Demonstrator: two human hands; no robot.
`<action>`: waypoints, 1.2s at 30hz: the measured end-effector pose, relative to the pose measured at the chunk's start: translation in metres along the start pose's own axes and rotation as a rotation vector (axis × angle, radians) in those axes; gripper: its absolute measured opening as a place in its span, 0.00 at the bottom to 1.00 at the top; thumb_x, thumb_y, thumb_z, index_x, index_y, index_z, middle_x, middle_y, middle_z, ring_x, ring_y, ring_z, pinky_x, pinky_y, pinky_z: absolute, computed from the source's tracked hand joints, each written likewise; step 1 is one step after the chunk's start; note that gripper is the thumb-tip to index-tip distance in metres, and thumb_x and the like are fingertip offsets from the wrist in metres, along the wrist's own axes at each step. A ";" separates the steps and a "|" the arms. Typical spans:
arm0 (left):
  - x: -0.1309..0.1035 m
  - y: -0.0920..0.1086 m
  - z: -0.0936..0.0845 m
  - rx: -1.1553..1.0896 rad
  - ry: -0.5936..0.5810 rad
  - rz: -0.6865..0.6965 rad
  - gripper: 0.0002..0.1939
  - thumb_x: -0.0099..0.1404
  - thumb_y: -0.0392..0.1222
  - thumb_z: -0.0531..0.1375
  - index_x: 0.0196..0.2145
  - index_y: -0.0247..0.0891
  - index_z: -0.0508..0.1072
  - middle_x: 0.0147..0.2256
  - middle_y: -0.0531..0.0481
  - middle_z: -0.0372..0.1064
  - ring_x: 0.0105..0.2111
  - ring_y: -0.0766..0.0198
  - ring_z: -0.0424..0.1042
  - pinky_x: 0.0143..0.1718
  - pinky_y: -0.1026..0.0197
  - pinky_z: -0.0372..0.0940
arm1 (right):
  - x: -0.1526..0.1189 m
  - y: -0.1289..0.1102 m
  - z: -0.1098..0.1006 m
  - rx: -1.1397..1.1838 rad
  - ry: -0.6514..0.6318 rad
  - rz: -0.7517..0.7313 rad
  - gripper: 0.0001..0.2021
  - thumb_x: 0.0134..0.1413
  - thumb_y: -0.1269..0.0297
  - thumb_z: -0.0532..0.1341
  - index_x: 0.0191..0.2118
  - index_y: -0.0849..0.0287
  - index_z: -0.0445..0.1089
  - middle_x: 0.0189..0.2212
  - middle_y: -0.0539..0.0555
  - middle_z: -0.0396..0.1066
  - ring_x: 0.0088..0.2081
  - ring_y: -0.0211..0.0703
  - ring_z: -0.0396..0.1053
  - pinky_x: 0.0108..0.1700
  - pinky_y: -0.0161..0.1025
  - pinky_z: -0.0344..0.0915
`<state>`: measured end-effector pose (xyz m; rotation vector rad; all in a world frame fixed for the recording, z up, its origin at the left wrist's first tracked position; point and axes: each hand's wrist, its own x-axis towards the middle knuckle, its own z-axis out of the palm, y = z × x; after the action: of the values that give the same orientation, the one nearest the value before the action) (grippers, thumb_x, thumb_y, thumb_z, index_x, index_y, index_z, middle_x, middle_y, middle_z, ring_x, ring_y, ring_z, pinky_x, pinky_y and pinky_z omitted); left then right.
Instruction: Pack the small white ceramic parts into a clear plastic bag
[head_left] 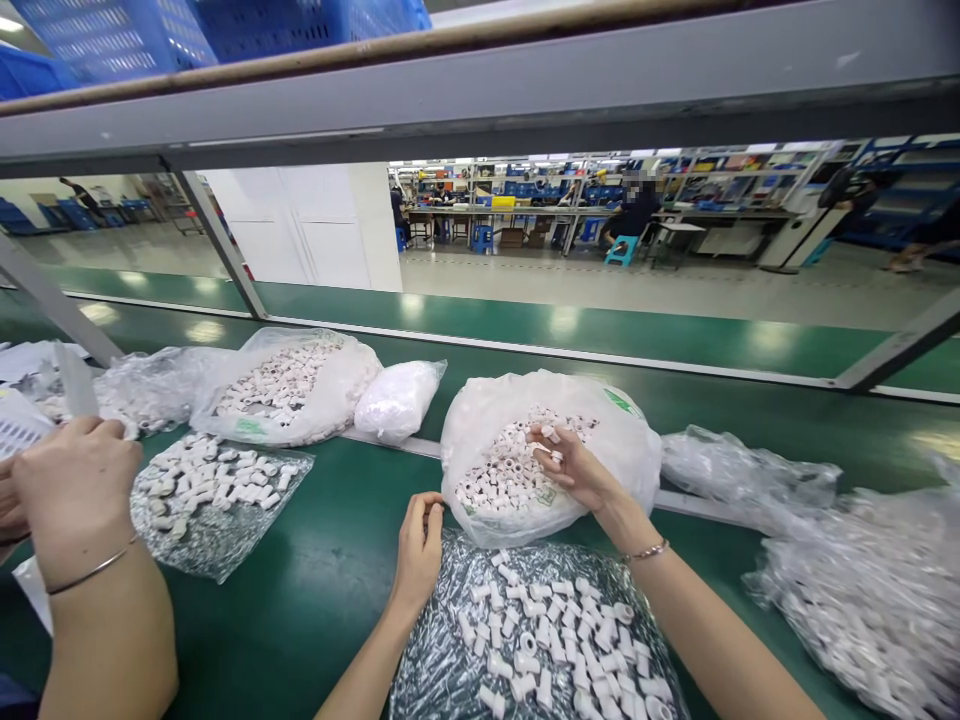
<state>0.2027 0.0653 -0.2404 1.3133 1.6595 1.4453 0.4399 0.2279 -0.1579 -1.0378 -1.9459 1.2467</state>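
My right hand (564,462) is over an open plastic bag (622,440) of small white fittings (502,470), its fingers curled around a few of them. At that bag's left edge is my left hand (421,540), its fingers closed together near the rim; whether they pinch the plastic is too small to tell. Nearer to me, a clear plastic sheet or bag (427,640) bears many white elbow-shaped fittings (555,630), spread out beneath and between my forearms.
At the left, another person's hands (75,470) hold papers beside a clear bag of fittings (210,485). More bags (352,385) line the green table (300,590). Plastic bags (862,590) lie at right. A metal shelf beam (480,90) crosses above.
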 end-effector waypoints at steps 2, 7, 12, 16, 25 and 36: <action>0.000 0.000 0.000 -0.001 -0.003 -0.005 0.15 0.74 0.51 0.47 0.44 0.42 0.69 0.42 0.46 0.69 0.42 0.58 0.70 0.43 0.57 0.64 | 0.004 -0.003 -0.002 -0.028 0.015 -0.019 0.27 0.66 0.39 0.40 0.52 0.52 0.65 0.38 0.54 0.68 0.21 0.36 0.52 0.20 0.34 0.51; 0.001 0.000 0.000 -0.003 -0.007 -0.014 0.16 0.75 0.52 0.47 0.45 0.42 0.69 0.42 0.45 0.68 0.41 0.57 0.70 0.42 0.58 0.65 | 0.021 -0.003 0.012 -0.222 0.039 -0.038 0.16 0.53 0.49 0.64 0.42 0.54 0.73 0.34 0.54 0.69 0.35 0.47 0.65 0.39 0.41 0.62; 0.000 0.001 0.000 0.003 -0.005 -0.010 0.16 0.75 0.52 0.47 0.44 0.42 0.69 0.42 0.45 0.68 0.41 0.58 0.70 0.42 0.58 0.65 | 0.028 0.004 0.024 -0.282 0.076 -0.021 0.17 0.47 0.53 0.69 0.41 0.55 0.72 0.28 0.52 0.67 0.35 0.49 0.65 0.40 0.42 0.59; 0.000 0.002 0.000 0.007 0.001 0.003 0.15 0.74 0.51 0.47 0.44 0.42 0.69 0.42 0.45 0.69 0.41 0.58 0.71 0.41 0.58 0.65 | 0.019 0.001 0.010 -0.192 0.053 -0.007 0.21 0.61 0.41 0.53 0.40 0.55 0.67 0.25 0.49 0.62 0.25 0.40 0.59 0.27 0.37 0.57; 0.001 0.003 0.000 0.013 0.005 0.015 0.16 0.74 0.51 0.47 0.43 0.41 0.70 0.40 0.46 0.69 0.40 0.58 0.70 0.42 0.58 0.65 | 0.002 -0.012 0.003 -0.240 -0.074 0.014 0.23 0.66 0.42 0.46 0.33 0.55 0.64 0.23 0.48 0.61 0.21 0.37 0.54 0.24 0.35 0.54; 0.001 0.001 0.000 0.000 -0.012 0.007 0.16 0.75 0.51 0.47 0.44 0.42 0.69 0.42 0.46 0.69 0.42 0.58 0.70 0.43 0.58 0.65 | -0.004 -0.013 0.035 -0.365 -0.089 0.048 0.11 0.60 0.53 0.58 0.36 0.56 0.69 0.29 0.53 0.70 0.32 0.46 0.65 0.35 0.39 0.57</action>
<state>0.2026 0.0661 -0.2395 1.3265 1.6486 1.4392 0.4100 0.2051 -0.1597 -1.2295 -2.2861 0.9965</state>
